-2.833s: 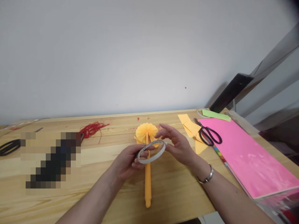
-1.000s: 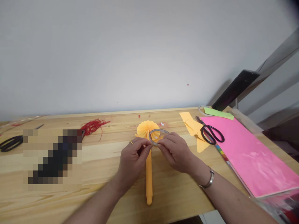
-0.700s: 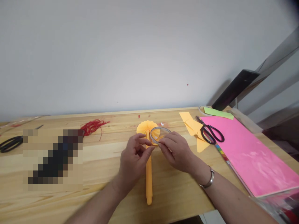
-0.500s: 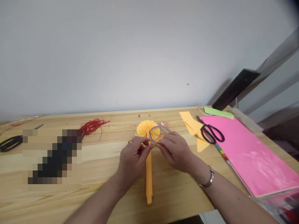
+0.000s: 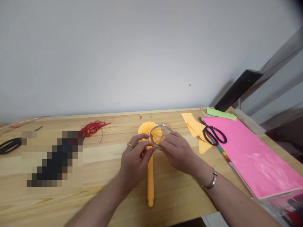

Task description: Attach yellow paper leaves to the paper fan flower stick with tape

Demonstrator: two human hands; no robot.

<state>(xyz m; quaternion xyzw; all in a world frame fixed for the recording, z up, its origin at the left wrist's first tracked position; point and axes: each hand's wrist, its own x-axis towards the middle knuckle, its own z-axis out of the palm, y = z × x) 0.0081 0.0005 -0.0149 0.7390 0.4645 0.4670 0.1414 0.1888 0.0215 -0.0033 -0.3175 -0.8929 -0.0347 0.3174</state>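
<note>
Both my hands meet over a pleated round orange paper fan (image 5: 143,128) with a rolled orange paper handle (image 5: 151,179) pointing toward me. My right hand (image 5: 178,151) grips a thin ring-shaped roll of clear tape (image 5: 165,126), held tilted above the fan. The fingers of my left hand (image 5: 136,154) are pinched at the near-left edge of the same tape roll, perhaps on its loose end; the fingertips partly hide it. The lower part of the fan and the top of the handle are covered by my hands.
To the right, black-handled scissors (image 5: 215,135) lie across orange paper scraps (image 5: 193,124) and a pack of pink paper (image 5: 255,157). A green strip (image 5: 221,114) rests behind. Leftward are red strings (image 5: 94,128), a blurred-out dark object (image 5: 55,160) and other scissors (image 5: 10,145).
The fingers of my left hand have shifted slightly at the tape roll, the index finger lifting a little. The roll has tilted slightly; the fan stays where it was.
</note>
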